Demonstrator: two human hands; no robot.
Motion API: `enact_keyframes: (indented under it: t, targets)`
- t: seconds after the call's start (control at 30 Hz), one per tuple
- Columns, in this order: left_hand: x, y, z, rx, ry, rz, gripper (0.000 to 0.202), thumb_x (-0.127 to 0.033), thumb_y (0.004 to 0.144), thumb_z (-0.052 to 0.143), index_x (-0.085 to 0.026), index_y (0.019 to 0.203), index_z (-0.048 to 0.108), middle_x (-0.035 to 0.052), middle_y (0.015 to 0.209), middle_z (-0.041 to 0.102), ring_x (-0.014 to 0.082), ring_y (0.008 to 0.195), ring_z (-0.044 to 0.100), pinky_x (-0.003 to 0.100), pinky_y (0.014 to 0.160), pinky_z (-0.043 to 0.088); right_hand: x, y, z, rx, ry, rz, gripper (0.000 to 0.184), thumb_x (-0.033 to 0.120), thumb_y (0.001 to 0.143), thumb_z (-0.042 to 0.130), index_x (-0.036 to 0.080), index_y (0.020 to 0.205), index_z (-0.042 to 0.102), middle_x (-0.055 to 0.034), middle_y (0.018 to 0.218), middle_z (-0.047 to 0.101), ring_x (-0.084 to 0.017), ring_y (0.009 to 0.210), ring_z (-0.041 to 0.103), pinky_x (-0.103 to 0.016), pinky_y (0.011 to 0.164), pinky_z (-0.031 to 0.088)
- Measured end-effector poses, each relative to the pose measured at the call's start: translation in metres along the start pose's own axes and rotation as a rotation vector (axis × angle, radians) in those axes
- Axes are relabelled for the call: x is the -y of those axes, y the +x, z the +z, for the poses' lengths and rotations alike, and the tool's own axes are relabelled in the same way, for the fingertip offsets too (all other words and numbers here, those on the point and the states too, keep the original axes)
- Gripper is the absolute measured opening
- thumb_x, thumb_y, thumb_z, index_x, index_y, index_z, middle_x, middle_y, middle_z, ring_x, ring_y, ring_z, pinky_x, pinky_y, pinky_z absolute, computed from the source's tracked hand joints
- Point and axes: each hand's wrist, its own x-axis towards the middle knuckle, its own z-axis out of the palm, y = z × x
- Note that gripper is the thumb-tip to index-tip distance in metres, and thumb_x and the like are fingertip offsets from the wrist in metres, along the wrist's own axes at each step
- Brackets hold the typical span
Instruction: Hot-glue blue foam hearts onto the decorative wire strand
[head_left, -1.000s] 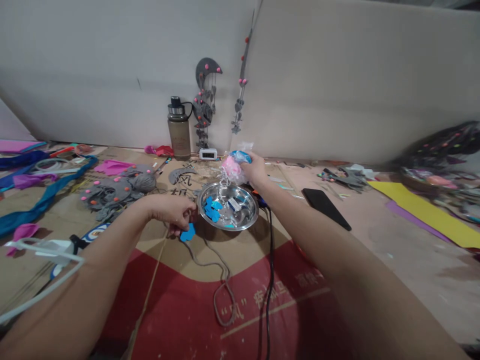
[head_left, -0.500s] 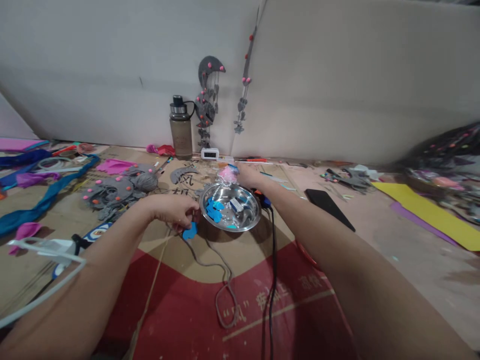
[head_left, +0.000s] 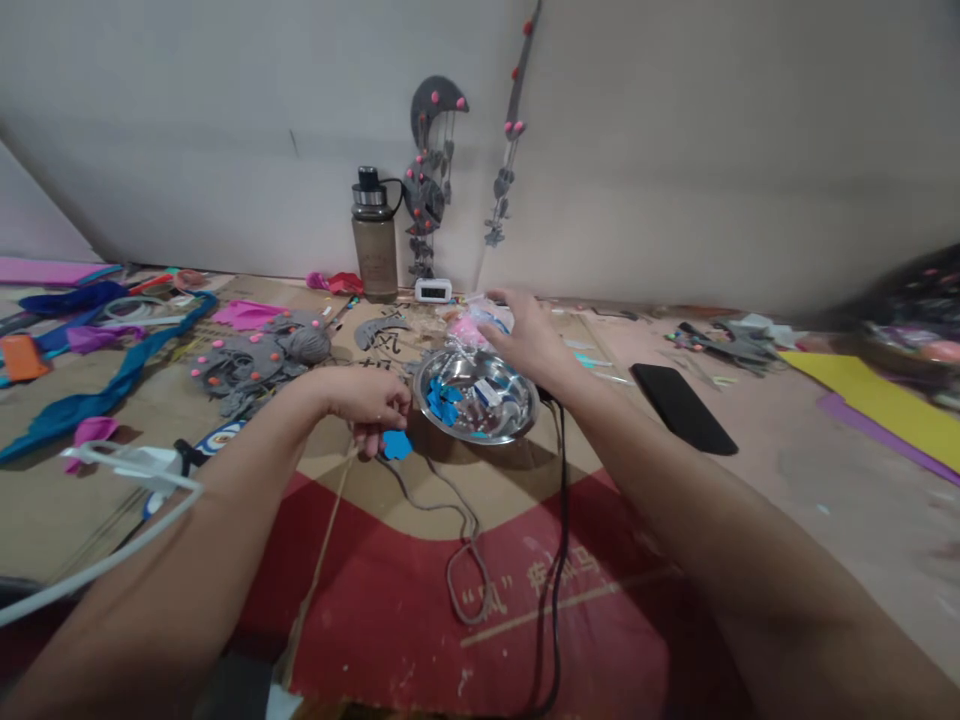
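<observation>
My left hand (head_left: 371, 402) is closed in a pinch on a blue felt cut-out (head_left: 397, 444), just left of a shiny steel bowl (head_left: 517, 420). The bowl holds several blue felt pieces (head_left: 444, 400) and a small white item. My right hand (head_left: 525, 332) hovers over the bowl's far rim, fingers spread and open. It touches or sits just above a clear bag of pink pom-poms (head_left: 469, 328) lying behind the bowl.
A grey cord (head_left: 457, 530) and a black cable (head_left: 559, 520) run toward me over the red-printed cardboard. A black phone (head_left: 682, 421) lies to the right. A water bottle (head_left: 374, 238), a small clock (head_left: 433, 290) and grey felt hangings (head_left: 427, 190) stand at the wall. Felt scraps crowd the left.
My right hand has set the bag of pink pom-poms down behind the bowl and opened its fingers. My left hand stays pinched on the blue cut-out. The view shifted slightly.
</observation>
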Motion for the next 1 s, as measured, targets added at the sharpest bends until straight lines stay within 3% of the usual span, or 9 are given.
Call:
enact_keyframes:
  t: [0.13, 0.27, 0.4, 0.53, 0.6, 0.7, 0.83, 0.93, 1.0]
  targets:
    - [0.002, 0.002, -0.001, -0.007, -0.004, -0.035, 0.013, -0.03, 0.078, 0.055, -0.017, 0.078, 0.058, 0.0044, 0.055, 0.067, 0.017, 0.052, 0.064, 0.023, 0.051, 0.047, 0.029, -0.024, -0.013, -0.113, 0.164, -0.14, 0.028, 0.026, 0.084, 0.055, 0.022, 0.112, 0.058, -0.0095, 0.114, 0.062, -0.026, 0.111, 0.055, -0.047, 0.097, 0.039]
    - [0.008, 0.006, -0.003, -0.028, 0.058, 0.01, 0.015, -0.032, 0.074, 0.061, -0.018, 0.076, 0.065, 0.0028, 0.058, 0.068, 0.014, 0.053, 0.062, 0.02, 0.049, 0.044, 0.042, -0.036, -0.025, -0.123, 0.304, -0.159, 0.019, 0.024, 0.085, 0.055, 0.022, 0.103, 0.061, -0.0069, 0.104, 0.065, -0.02, 0.092, 0.06, -0.037, 0.081, 0.046]
    - [0.008, 0.004, -0.006, -0.022, 0.059, 0.014, 0.021, -0.037, 0.071, 0.064, -0.018, 0.077, 0.07, 0.002, 0.058, 0.067, 0.0139, 0.054, 0.062, 0.019, 0.049, 0.044, 0.045, -0.037, -0.028, -0.026, 0.37, -0.109, 0.01, 0.02, 0.084, 0.056, 0.02, 0.089, 0.065, -0.0022, 0.083, 0.066, -0.014, 0.071, 0.058, -0.03, 0.068, 0.044]
    - [0.004, -0.003, -0.008, -0.064, -0.006, -0.006, 0.026, -0.038, 0.071, 0.065, -0.018, 0.085, 0.069, 0.0036, 0.064, 0.069, 0.0162, 0.057, 0.065, 0.022, 0.05, 0.046, 0.048, -0.037, -0.03, 0.068, 0.347, -0.114, 0.008, 0.018, 0.082, 0.059, 0.019, 0.08, 0.067, 0.0007, 0.07, 0.064, -0.012, 0.064, 0.055, -0.028, 0.064, 0.042]
    - [0.005, -0.007, -0.01, -0.08, -0.025, -0.014, 0.027, -0.04, 0.071, 0.065, -0.017, 0.085, 0.069, 0.0045, 0.066, 0.07, 0.0161, 0.056, 0.065, 0.022, 0.05, 0.046, 0.05, -0.038, -0.036, 0.007, 0.354, -0.121, 0.009, 0.02, 0.083, 0.058, 0.019, 0.083, 0.067, 0.0002, 0.073, 0.065, -0.012, 0.066, 0.056, -0.029, 0.065, 0.043]
    - [0.007, -0.013, -0.016, -0.133, -0.004, -0.023, 0.029, -0.045, 0.073, 0.062, -0.017, 0.076, 0.069, 0.0049, 0.062, 0.068, 0.0148, 0.053, 0.063, 0.021, 0.047, 0.043, 0.055, -0.04, -0.058, -0.237, 0.375, -0.125, 0.009, 0.022, 0.086, 0.058, 0.02, 0.089, 0.066, -0.0016, 0.083, 0.065, -0.014, 0.073, 0.058, -0.03, 0.067, 0.046]
    - [0.004, -0.012, -0.02, -0.374, -0.007, -0.012, 0.039, -0.053, 0.077, 0.056, -0.017, 0.063, 0.063, 0.0033, 0.057, 0.065, 0.0122, 0.047, 0.058, 0.021, 0.043, 0.037, 0.071, -0.049, -0.095, -0.539, 0.365, -0.139, 0.01, 0.02, 0.082, 0.064, 0.026, 0.09, 0.065, -0.0014, 0.092, 0.063, -0.013, 0.075, 0.059, -0.031, 0.069, 0.051]
    - [-0.003, 0.001, -0.014, -0.661, -0.083, -0.005, 0.041, -0.056, 0.08, 0.052, -0.017, 0.07, 0.061, 0.0023, 0.062, 0.066, 0.011, 0.046, 0.057, 0.02, 0.041, 0.036, 0.08, -0.054, -0.112, -0.628, 0.406, -0.131, 0.009, 0.021, 0.084, 0.063, 0.028, 0.09, 0.064, -0.0001, 0.091, 0.063, -0.014, 0.079, 0.061, -0.032, 0.074, 0.052]
    - [-0.006, 0.015, -0.008, -0.751, -0.162, 0.041, 0.04, -0.056, 0.08, 0.053, -0.017, 0.083, 0.061, 0.0023, 0.063, 0.066, 0.0121, 0.046, 0.059, 0.021, 0.041, 0.037, 0.074, -0.05, -0.112, -0.614, 0.429, -0.135, 0.006, 0.025, 0.086, 0.061, 0.025, 0.091, 0.063, 0.0002, 0.089, 0.063, -0.013, 0.08, 0.061, -0.033, 0.075, 0.052]
